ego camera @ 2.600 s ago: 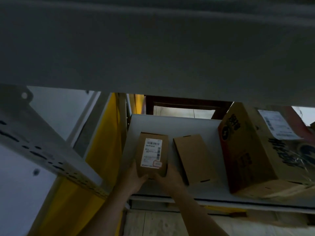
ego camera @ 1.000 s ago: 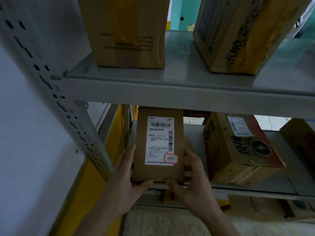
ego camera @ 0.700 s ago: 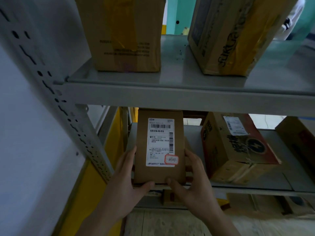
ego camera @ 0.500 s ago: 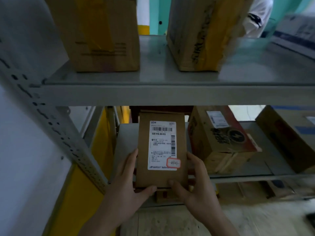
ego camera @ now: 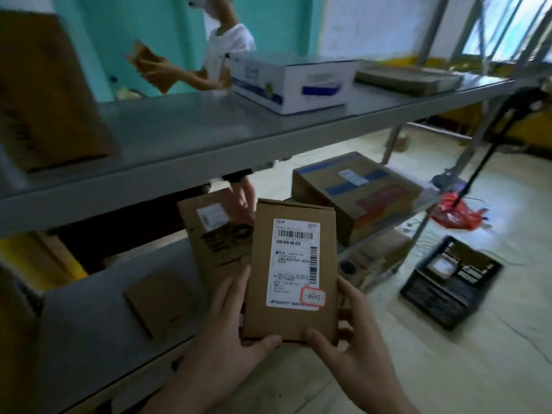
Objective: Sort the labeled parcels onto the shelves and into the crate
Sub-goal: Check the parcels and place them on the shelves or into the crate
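Observation:
I hold a small brown parcel (ego camera: 260,264) upright in front of the shelving, its white barcode label with a red-framed sticker facing me. My left hand (ego camera: 221,330) grips its left side and bottom, my right hand (ego camera: 355,333) its right side and bottom. A grey metal shelf (ego camera: 89,318) lies to the left with a small plain brown box (ego camera: 158,300) on it. A black plastic crate (ego camera: 451,282) sits on the floor at right with a small labelled parcel inside.
The upper shelf (ego camera: 185,135) carries a tall brown box (ego camera: 44,94), a white and blue box (ego camera: 292,82) and a flat package (ego camera: 409,79). Larger cartons (ego camera: 355,192) stand on the lower shelf. Behind the shelving a person (ego camera: 221,55) holds a parcel. A red bag (ego camera: 457,213) lies on the floor.
I lifted the parcel off the lower shelf and held it up, label toward me. My view has swung right, bringing the crate, floor and the other person into sight.

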Motion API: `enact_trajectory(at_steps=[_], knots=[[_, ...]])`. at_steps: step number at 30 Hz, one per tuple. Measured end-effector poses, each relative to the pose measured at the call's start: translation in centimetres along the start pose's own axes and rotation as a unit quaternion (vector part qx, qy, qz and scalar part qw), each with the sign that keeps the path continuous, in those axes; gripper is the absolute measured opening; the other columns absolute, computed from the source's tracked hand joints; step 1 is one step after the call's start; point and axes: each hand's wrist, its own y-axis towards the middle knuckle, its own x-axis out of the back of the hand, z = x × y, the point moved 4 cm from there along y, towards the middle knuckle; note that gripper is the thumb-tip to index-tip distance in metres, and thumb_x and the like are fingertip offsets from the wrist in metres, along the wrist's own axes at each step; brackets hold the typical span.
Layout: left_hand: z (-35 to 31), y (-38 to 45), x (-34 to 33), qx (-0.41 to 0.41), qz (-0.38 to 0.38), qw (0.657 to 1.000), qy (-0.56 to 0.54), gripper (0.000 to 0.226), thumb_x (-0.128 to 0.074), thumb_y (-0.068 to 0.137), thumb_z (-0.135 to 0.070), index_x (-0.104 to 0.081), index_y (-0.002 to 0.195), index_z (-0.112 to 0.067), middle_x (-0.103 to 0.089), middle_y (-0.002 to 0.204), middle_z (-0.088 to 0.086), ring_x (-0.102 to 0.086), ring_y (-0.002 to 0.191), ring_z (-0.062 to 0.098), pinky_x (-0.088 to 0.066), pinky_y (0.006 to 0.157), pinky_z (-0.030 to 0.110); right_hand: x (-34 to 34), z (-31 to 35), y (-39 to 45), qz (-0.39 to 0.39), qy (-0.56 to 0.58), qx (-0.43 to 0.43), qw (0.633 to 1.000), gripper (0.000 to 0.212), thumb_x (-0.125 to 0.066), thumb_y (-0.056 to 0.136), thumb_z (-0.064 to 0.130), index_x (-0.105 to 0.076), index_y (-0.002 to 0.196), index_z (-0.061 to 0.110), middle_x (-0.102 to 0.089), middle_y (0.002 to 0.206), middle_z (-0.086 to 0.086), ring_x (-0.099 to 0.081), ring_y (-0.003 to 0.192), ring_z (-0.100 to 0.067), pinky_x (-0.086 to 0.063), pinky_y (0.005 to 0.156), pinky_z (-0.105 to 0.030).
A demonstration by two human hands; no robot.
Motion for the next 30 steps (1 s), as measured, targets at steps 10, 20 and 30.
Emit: enact_trajectory(at_steps=[10,20,30], knots=[[-15.3,7.9,-19.4,-0.119,0.08,0.99,0.006,0.108,-0.08,0.075,-0.05,0.004,0.141,-0.065,0.0,0.132,-0.054,-0.029,0.135,-0.005,-0.04,0.111,0.026,23.9,-6.1,-1.5,-0.142,-0.026,-0.029,0.989,0.088,-0.087,0.076,0.021,-0.031,0.132,0.059,-0.048,0.128,0.032,-0.062,0.102,-0.001,-0.057,0.071,-0.022],[-24.5,17.4,-39.2,-0.169,0.263,0.95,-0.026,0.116,-0.076,0.062,-0.068,0.003,0.148,-0.061,-0.008,0.147,-0.039,-0.033,0.131,-0.011,-0.051,0.1,0.027,41.9,-15.3,-1.7,-0.277,-0.059,-0.107,0.953,0.087,-0.086,0.075,0.022,-0.032,0.134,0.057,-0.044,0.126,0.04,-0.061,0.105,0.0,-0.058,0.074,-0.025],[-32.1,33.3,-58.3,-0.224,0.339,0.913,-0.04,0.115,-0.08,0.068,-0.054,-0.002,0.153,-0.051,-0.016,0.144,-0.034,-0.044,0.126,-0.001,-0.056,0.09,0.026,58.5,-25.4,7.3,-0.351,-0.088,-0.173,0.916,0.079,-0.084,0.077,0.027,-0.034,0.129,0.059,-0.048,0.128,0.036,-0.06,0.106,0.005,-0.059,0.075,-0.024]])
